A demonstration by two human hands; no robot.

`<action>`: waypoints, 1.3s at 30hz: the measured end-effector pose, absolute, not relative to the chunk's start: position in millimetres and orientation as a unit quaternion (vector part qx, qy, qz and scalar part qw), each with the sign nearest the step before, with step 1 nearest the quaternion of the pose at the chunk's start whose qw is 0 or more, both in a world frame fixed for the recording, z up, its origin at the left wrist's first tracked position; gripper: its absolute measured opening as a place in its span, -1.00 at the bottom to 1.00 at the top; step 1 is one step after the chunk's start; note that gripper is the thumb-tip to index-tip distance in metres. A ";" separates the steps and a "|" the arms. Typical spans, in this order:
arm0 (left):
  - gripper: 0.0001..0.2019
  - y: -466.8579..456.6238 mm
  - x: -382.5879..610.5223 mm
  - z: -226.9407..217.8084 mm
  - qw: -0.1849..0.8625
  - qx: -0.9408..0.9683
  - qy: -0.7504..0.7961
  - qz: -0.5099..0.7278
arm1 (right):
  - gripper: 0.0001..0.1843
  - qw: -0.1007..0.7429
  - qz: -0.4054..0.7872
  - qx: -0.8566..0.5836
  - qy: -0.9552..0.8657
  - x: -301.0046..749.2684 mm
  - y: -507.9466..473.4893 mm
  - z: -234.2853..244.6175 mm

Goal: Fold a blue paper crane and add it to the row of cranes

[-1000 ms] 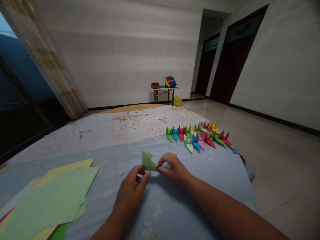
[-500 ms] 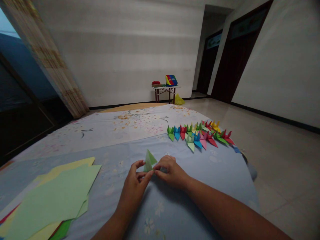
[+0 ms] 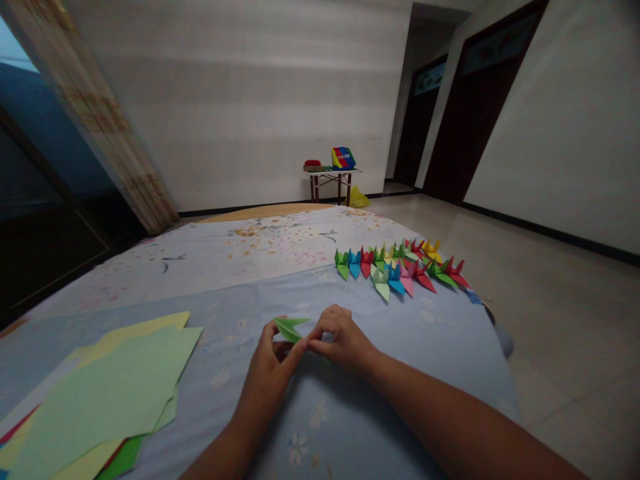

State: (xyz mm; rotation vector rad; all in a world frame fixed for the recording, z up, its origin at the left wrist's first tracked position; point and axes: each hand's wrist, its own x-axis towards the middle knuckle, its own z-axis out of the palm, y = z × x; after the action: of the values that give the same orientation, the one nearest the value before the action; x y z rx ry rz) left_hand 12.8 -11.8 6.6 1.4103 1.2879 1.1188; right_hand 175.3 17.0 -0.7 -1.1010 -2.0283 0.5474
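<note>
Work piece: one folded green paper [image 3: 289,329], held over the blue cloth [image 3: 360,427] of the table [image 3: 265,211], well in from the right edge. Two pointed flaps are visible, spread apart in a V that opens toward the right; the lower part is hidden by fingers. Cannot tell whether its underside touches the cloth.

Left hand [image 3: 270,357]: clamped on the green paper, thumb in front at the lower side, fingers behind and at the left end.

Right hand [image 3: 343,339]: thumb and forefinger together, pinching the lower right end of the same paper, tips next to the left thumb. Exact contact partly covered.

Toward the table's right edge: a cluster of folded paper cranes [image 3: 382,288], green, blue, red, pink and yellow, set close together in uneven rows; the rightmost red one sits near that edge.

Toward the table's left edge, near side: a loose stack of paper sheets [image 3: 110,387], pale green uppermost, with yellow, red and brighter green showing beneath.

Far half of the table: white floral cloth [image 3: 280,250]; bare wood shows along the far edge. Beyond, against the wall: a small stand [image 3: 333,173] bearing a multicoloured box [image 3: 343,159].
</note>
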 end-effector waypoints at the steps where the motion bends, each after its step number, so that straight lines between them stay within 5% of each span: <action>1: -0.50 -11.9 12.8 6.6 0.447 0.570 0.520 0.452 | -0.91 0.377 0.219 -0.430 -0.791 175.6 17.7 -0.7; 15: -0.54 -7.6 6.3 2.8 0.429 0.594 0.516 0.443 | -0.80 0.427 0.356 -0.440 -0.705 176.7 23.0 -11.6; 21: -0.59 -7.2 6.1 -1.4 0.411 0.616 0.505 0.443 | -0.84 0.397 0.266 -0.456 -0.751 178.2 17.7 -4.2; 29: -0.62 -11.5 7.2 -0.1 0.348 0.650 0.531 0.417 | -0.17 0.392 0.049 -0.460 -0.795 175.5 12.0 -0.7; 39: -0.63 -11.9 12.4 -5.1 0.297 0.684 0.525 0.411 | -0.28 0.316 0.067 -0.421 -0.848 169.0 12.0 -6.8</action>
State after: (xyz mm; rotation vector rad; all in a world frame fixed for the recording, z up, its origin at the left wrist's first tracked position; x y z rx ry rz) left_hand 12.4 -11.9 -5.1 1.8185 1.3951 1.0925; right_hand 169.0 12.0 -6.8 -1.1082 -2.2323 0.1777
